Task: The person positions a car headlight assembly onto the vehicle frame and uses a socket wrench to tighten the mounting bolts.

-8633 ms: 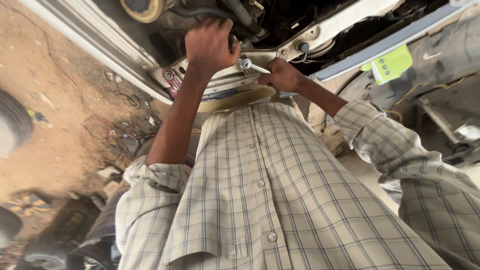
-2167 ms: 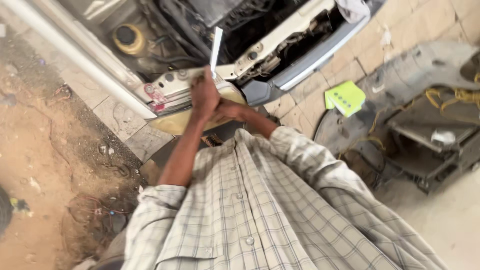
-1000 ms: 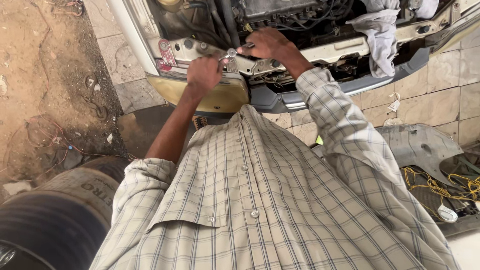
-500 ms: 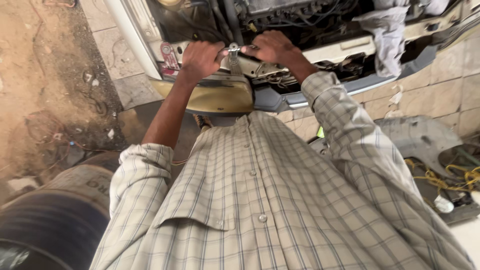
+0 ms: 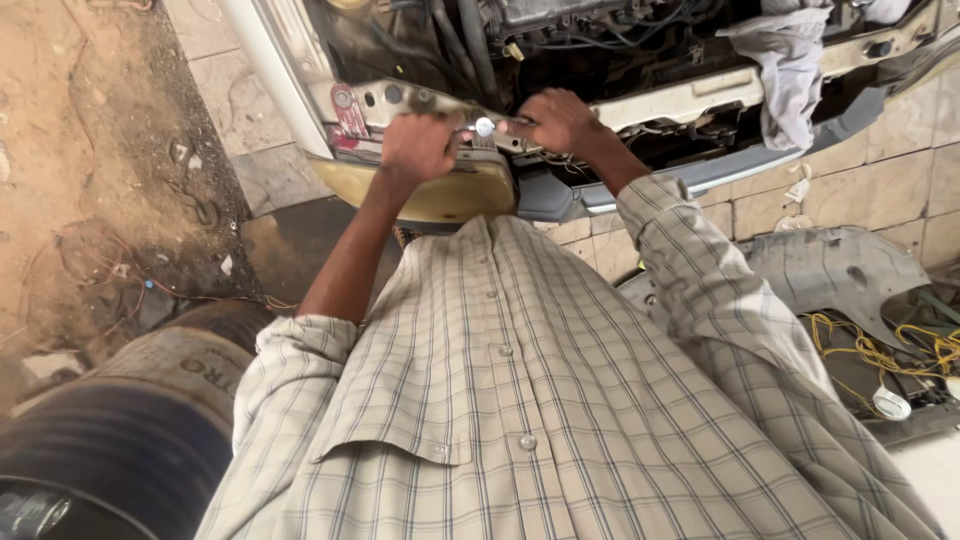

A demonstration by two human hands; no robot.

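My left hand (image 5: 420,148) is a closed fist around the handle of a metal wrench (image 5: 485,127), whose shiny round head shows between my hands. My right hand (image 5: 555,120) grips the wrench's other end and rests against the white front crossmember (image 5: 690,95) of an open car engine bay. Both hands sit just above a yellowish panel (image 5: 450,195) on the car's nose. My checked shirt fills the lower half of the view and hides what is below my arms.
A grey cloth (image 5: 790,60) hangs over the car's front. A worn tyre (image 5: 120,440) lies at lower left. A grey plastic body panel (image 5: 850,270) and a tangle of yellow wires (image 5: 880,350) lie on the tiled floor at right. Dirt ground with loose wires (image 5: 100,250) is on the left.
Both hands have stayed together on the wrench at the crossmember over the last second, shifting only slightly. Two seconds ago they held a thin pale bar upright there.
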